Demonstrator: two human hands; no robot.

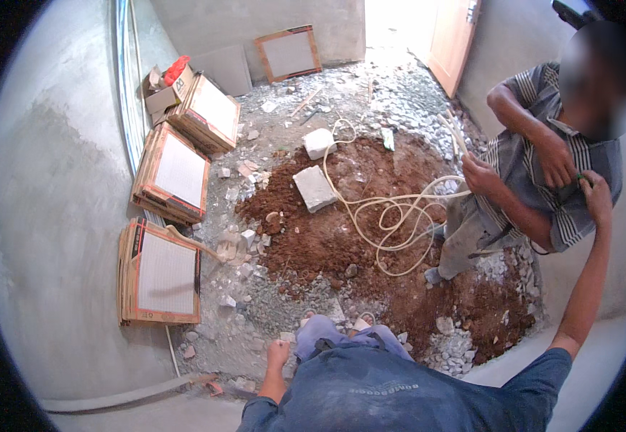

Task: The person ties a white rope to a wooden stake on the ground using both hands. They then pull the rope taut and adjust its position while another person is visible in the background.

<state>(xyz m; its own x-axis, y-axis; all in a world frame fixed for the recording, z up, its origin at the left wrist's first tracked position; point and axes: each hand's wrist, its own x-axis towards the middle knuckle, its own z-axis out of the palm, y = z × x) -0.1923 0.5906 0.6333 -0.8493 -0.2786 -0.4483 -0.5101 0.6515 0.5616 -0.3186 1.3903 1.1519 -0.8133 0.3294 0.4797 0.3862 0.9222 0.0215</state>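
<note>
My right hand [596,196] is stretched out to the right, its fingers pinched on a small green item [580,176] in front of a co-worker's striped shirt [575,212]. The item's kind is too small to tell. One hand of the co-worker [558,162] is close beside my fingers. The co-worker's other hand [480,173] grips a cream hose [388,204], which lies in loose loops over the soil. My left hand [278,353] hangs low by my left leg, curled into a fist, with nothing showing in it.
Red-brown soil [370,173] and rubble [284,306] cover the floor, with two white blocks [314,189] on it. Stacks of boxed tiles [168,273] lean along the left wall. At the back, a wooden door [453,43] stands open. A pipe [133,394] lies at lower left.
</note>
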